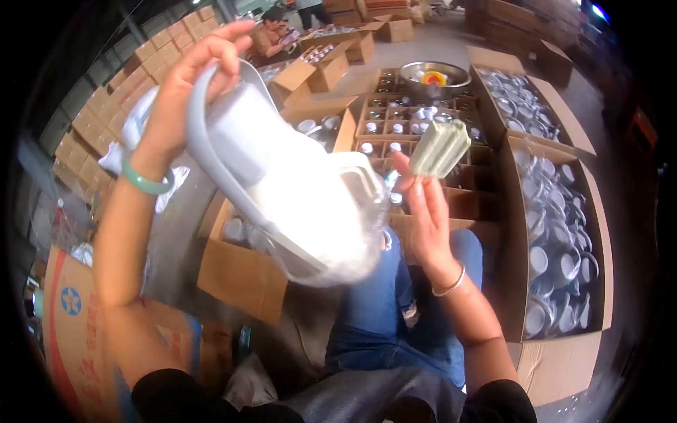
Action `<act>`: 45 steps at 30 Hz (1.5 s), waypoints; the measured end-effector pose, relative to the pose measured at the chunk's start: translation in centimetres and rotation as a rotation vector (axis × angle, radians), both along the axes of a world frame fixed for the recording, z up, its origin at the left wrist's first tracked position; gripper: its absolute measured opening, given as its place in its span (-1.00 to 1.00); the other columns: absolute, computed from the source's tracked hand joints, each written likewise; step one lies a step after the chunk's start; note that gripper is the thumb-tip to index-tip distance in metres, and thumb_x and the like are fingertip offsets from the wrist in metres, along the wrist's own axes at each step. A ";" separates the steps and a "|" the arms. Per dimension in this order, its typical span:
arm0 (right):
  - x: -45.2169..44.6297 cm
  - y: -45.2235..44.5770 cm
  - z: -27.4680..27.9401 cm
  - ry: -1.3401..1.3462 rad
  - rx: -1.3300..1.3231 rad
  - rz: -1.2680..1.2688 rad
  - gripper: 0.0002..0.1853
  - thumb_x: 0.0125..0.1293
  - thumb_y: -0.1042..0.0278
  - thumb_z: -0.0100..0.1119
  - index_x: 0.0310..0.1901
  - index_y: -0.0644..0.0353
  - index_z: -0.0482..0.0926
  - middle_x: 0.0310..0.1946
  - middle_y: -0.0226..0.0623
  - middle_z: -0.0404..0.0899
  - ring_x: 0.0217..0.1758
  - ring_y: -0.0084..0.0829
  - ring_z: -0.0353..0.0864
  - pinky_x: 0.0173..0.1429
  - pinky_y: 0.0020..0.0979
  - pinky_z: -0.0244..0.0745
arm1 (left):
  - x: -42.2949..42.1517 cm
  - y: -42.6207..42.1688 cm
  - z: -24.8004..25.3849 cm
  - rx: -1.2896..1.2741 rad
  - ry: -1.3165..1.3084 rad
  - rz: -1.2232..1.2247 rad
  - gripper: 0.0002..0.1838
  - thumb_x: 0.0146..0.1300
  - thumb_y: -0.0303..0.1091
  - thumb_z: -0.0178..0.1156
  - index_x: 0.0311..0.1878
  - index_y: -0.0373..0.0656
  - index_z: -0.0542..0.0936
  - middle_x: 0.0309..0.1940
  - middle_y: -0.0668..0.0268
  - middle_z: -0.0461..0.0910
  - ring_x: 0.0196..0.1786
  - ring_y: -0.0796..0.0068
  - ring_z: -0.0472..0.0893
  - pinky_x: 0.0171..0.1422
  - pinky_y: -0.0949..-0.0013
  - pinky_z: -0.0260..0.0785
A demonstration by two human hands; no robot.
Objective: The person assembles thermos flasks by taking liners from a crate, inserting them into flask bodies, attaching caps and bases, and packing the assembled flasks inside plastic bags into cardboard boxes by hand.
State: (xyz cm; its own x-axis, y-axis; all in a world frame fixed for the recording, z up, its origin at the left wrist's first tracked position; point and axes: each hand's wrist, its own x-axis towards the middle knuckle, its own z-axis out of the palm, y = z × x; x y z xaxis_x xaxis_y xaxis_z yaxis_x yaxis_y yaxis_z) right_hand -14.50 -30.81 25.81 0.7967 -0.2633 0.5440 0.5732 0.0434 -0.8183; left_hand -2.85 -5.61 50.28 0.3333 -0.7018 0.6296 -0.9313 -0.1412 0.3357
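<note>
Raised at the upper left, my left hand (201,67) has its fingers hooked round the grey loop handle of a white plastic container (303,204). The container is tilted and blurred, and clear plastic film (352,261) hangs about its lower end. In front of me, my right hand (427,211) pinches the lower end of a pale green, ribbed bar (441,148) shaped like an ice pop. This bar stands upright above the fingertips, to the right of the container and apart from it.
A divided carton (458,204) with several white-capped bottles stands ahead, a steel bowl (435,76) at its far end. Cartons of grey-white plastic parts (560,247) line the right. An open carton (240,275) is at left. People (275,35) are farther back.
</note>
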 end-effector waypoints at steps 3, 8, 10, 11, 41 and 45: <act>-3.3 0.3 -0.8 -0.116 0.010 -0.141 -0.74 0.55 0.35 -0.24 0.01 0.33 0.41 0.31 -0.05 0.40 0.12 -0.47 0.45 0.22 -0.42 0.31 | -2.7 -4.5 -1.9 -0.022 0.263 -0.018 -0.78 0.42 -0.44 0.03 0.06 -0.03 0.56 0.33 0.24 0.36 0.36 0.31 0.38 0.38 0.32 0.26; -7.9 -0.9 -9.3 0.141 0.126 -0.304 -0.71 0.54 0.36 -0.20 0.00 0.34 0.50 -0.03 -0.22 0.58 -0.04 -0.53 0.48 0.04 -0.48 0.39 | -2.5 -6.7 -6.2 -0.029 0.528 0.008 -0.53 0.52 -0.14 -0.09 0.38 -0.16 0.33 0.28 0.20 0.41 0.19 0.43 0.52 0.24 0.43 0.40; -9.9 -1.9 -12.5 0.290 0.061 -0.361 -0.73 0.54 0.35 -0.18 -0.07 0.33 0.52 -0.13 -0.30 0.58 -0.09 -0.56 0.46 0.00 -0.50 0.39 | -2.4 -6.7 -7.3 0.018 0.522 0.077 -0.52 0.52 -0.09 -0.12 0.36 -0.15 0.33 0.23 0.23 0.44 0.07 0.50 0.53 0.15 0.47 0.42; -10.5 -2.8 -13.6 0.357 0.086 -0.320 -0.73 0.54 0.36 -0.18 0.04 0.32 0.48 0.04 -0.29 0.52 -0.03 -0.59 0.42 0.06 -0.54 0.33 | -2.1 -6.7 -7.6 -0.032 0.614 0.073 -0.52 0.52 -0.08 -0.12 0.36 -0.16 0.33 0.22 0.24 0.44 0.06 0.51 0.53 0.13 0.47 0.42; -1.3 -5.1 -3.0 0.087 0.259 -0.400 -0.79 0.56 0.30 -0.16 -0.18 0.21 0.43 -0.44 -0.56 0.34 -0.44 -0.76 0.26 -0.37 -0.63 0.19 | -4.5 -6.6 -8.4 0.045 0.700 -0.137 -0.26 0.31 -0.14 0.08 0.45 -0.36 0.14 0.47 -0.07 0.08 0.53 0.14 0.08 0.58 0.07 -0.13; -1.0 -3.7 -1.6 0.105 0.132 -0.447 -0.78 0.56 0.28 -0.16 -0.14 0.22 0.45 -0.44 -0.49 0.45 -0.44 -0.70 0.40 -0.37 -0.57 0.33 | -7.4 -8.3 -6.4 0.345 -0.216 -0.106 -0.39 0.35 0.07 -0.02 0.34 -0.10 0.39 0.36 0.07 0.34 0.50 0.18 0.19 0.56 -0.16 -0.39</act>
